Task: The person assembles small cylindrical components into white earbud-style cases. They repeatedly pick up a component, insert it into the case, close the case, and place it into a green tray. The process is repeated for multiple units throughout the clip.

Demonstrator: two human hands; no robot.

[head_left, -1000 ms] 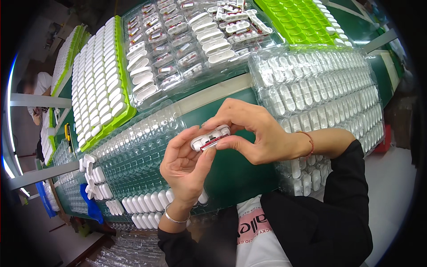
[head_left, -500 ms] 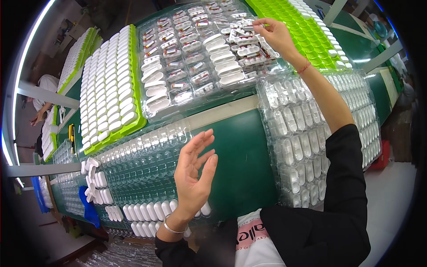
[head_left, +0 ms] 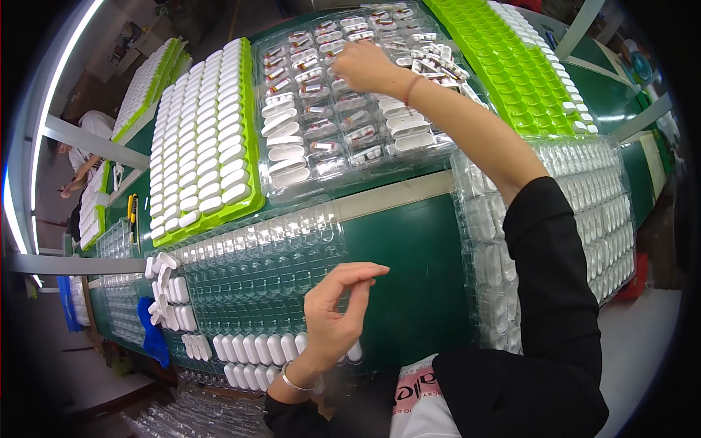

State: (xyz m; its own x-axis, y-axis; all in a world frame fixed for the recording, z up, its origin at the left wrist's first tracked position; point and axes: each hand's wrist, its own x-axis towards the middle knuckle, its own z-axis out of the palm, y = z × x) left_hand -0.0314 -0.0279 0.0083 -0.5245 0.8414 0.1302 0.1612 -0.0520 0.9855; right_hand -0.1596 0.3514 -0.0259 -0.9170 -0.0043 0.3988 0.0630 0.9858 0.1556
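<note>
My right hand point(head_left: 366, 68) reaches over the middle of a large clear plastic tray point(head_left: 321, 191). Its fingers curl down among small white casings with dark and red parts inside; the fingertips and anything in them are hidden. Just right of this hand lies a heap of similar white casings point(head_left: 440, 62). Empty-looking open white shells point(head_left: 285, 139) stand in a column at the tray's left side, and more white shells point(head_left: 411, 131) sit below my right wrist. Nearer to me, my left hand point(head_left: 336, 310) hovers beside an empty clear blister tray point(head_left: 248, 270), thumb close to its outstretched fingers, holding nothing visible.
A green tray point(head_left: 252, 197) of white oval pieces stands on the left, another partly filled green tray point(head_left: 504, 80) at the far right. Stacked clear trays point(head_left: 577, 190) lie under my right arm. White ovals point(head_left: 255, 349), a blue cloth point(head_left: 152, 339) and a yellow-handled cutter point(head_left: 132, 208) lie left.
My right hand has moved left from the heap of casings to the tray's middle columns. My left hand has brought its thumb and fingers closer together and shifted slightly right in view.
</note>
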